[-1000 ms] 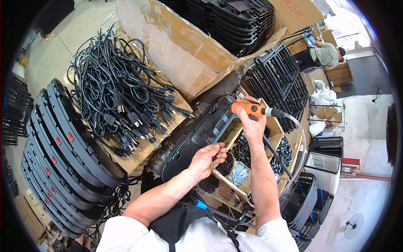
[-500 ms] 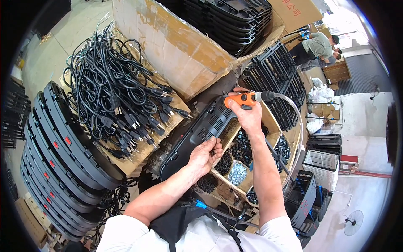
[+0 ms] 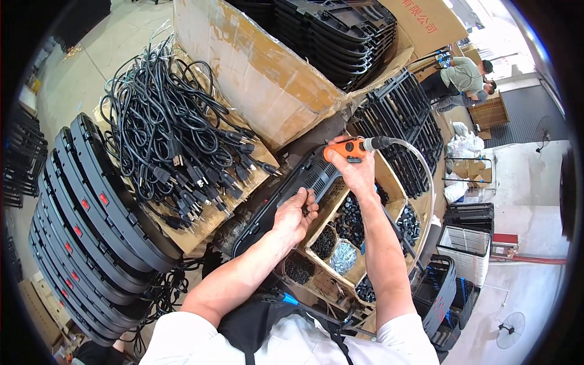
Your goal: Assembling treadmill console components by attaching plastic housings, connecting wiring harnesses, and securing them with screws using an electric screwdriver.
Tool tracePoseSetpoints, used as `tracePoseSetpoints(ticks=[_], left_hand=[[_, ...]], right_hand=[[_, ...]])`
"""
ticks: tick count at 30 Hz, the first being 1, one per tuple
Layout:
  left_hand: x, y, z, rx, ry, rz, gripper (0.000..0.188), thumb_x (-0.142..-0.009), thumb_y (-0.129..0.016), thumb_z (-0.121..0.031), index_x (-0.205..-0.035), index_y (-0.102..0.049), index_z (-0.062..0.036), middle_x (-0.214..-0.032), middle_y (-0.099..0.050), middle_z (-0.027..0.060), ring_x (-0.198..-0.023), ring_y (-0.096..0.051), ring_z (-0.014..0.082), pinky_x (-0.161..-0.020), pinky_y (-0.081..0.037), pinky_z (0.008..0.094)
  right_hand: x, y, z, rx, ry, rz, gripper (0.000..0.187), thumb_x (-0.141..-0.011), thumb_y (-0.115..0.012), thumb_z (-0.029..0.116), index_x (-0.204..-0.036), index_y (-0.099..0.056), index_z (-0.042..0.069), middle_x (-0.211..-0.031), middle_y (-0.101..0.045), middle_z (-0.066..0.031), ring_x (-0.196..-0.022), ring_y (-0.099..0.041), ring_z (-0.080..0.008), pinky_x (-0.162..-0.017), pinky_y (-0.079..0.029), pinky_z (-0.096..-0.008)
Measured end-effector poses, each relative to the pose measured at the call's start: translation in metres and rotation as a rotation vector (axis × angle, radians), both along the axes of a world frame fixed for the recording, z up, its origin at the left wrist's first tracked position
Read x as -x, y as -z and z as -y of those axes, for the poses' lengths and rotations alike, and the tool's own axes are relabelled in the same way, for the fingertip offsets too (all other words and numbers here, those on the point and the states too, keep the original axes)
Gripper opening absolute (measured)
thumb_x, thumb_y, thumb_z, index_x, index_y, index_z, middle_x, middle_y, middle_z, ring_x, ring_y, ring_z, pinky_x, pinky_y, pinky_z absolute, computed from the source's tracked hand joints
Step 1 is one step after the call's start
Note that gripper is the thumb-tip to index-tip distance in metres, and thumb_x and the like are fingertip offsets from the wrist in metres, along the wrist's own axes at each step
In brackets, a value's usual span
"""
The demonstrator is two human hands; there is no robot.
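Note:
My right hand is wrapped round an orange air screwdriver with a clear hose at its back end. The tool is over the far end of a long black plastic housing with slotted vents, and its tip is hidden. Over the near half of that housing, my left hand is closed with its fingers curled and the thumb on top. Whatever lies in those fingers is too small or too covered to make out.
A divided wooden box of screws and small black parts stands right of the housing. Black power cords pile up at left, above stacked curved black panels. A cardboard box rises ahead. Two people stand far right.
My left hand has turned a little, its fingers curling upward near the thumb. The screwdriver stays at the housing's far end, and the whole view has shifted slightly.

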State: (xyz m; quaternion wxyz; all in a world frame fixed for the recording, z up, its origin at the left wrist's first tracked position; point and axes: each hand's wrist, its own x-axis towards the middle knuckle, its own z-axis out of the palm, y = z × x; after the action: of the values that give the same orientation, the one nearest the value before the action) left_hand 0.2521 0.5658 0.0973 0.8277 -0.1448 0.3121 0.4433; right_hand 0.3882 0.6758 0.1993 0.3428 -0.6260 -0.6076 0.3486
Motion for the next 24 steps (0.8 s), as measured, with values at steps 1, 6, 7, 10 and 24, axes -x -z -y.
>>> tracePoseSetpoints(ticks=[1, 6, 7, 10, 24], left_hand=[[-0.002, 0.000, -0.002, 0.003, -0.014, -0.008, 0.029, -0.110, -0.059, -0.034, -0.117, -0.066, -0.0068, -0.088, -0.064, -0.0004, -0.078, -0.061, 0.0134, -0.069, -0.054, 0.0282], [-0.009, 0.008, -0.015, 0.010, -0.074, 0.010, 0.029, -0.110, -0.060, -0.033, -0.118, -0.067, -0.0061, -0.087, -0.067, 0.0005, -0.072, -0.065, 0.0136, -0.064, -0.058, 0.0279], [-0.007, 0.008, -0.016, 0.011, -0.088, 0.025, 0.028, -0.111, -0.058, -0.033, -0.117, -0.066, -0.0076, -0.087, -0.065, -0.0008, -0.074, -0.063, 0.0128, -0.066, -0.056, 0.0268], [-0.006, 0.009, -0.020, 0.032, -0.112, 0.070, 0.026, -0.112, -0.056, -0.033, -0.115, -0.065, -0.0086, -0.087, -0.062, -0.0014, -0.075, -0.060, 0.0117, -0.068, -0.055, 0.0253], [-0.007, 0.024, -0.017, -0.053, -0.104, 0.214, 0.024, -0.111, -0.057, -0.029, -0.120, -0.064, -0.0070, -0.085, -0.064, 0.0003, -0.074, -0.065, 0.0130, -0.066, -0.060, 0.0276]], right_hand=[[0.000, -0.002, 0.001, -0.004, -0.011, -0.020, 0.036, -0.088, -0.080, 0.005, -0.122, -0.068, -0.002, -0.111, -0.077, -0.0126, -0.104, -0.072, -0.0169, -0.095, -0.058, -0.0331], [-0.009, -0.016, 0.031, -0.126, 0.037, -0.243, 0.049, -0.087, -0.083, 0.008, -0.131, -0.064, -0.004, -0.117, -0.076, -0.0143, -0.106, -0.071, -0.0186, -0.095, -0.058, -0.0330], [-0.008, -0.025, 0.045, -0.102, 0.044, -0.305, 0.050, -0.088, -0.082, 0.006, -0.132, -0.063, -0.004, -0.118, -0.076, -0.0152, -0.106, -0.071, -0.0194, -0.096, -0.058, -0.0338], [-0.005, -0.038, 0.079, -0.062, 0.059, -0.318, 0.049, -0.090, -0.077, 0.002, -0.135, -0.060, -0.005, -0.124, -0.073, -0.0179, -0.110, -0.071, -0.0218, -0.099, -0.058, -0.0362], [-0.012, -0.030, 0.104, -0.069, 0.081, -0.391, 0.050, -0.091, -0.079, 0.004, -0.136, -0.059, -0.003, -0.124, -0.074, -0.0174, -0.113, -0.070, -0.0224, -0.102, -0.056, -0.0372]])
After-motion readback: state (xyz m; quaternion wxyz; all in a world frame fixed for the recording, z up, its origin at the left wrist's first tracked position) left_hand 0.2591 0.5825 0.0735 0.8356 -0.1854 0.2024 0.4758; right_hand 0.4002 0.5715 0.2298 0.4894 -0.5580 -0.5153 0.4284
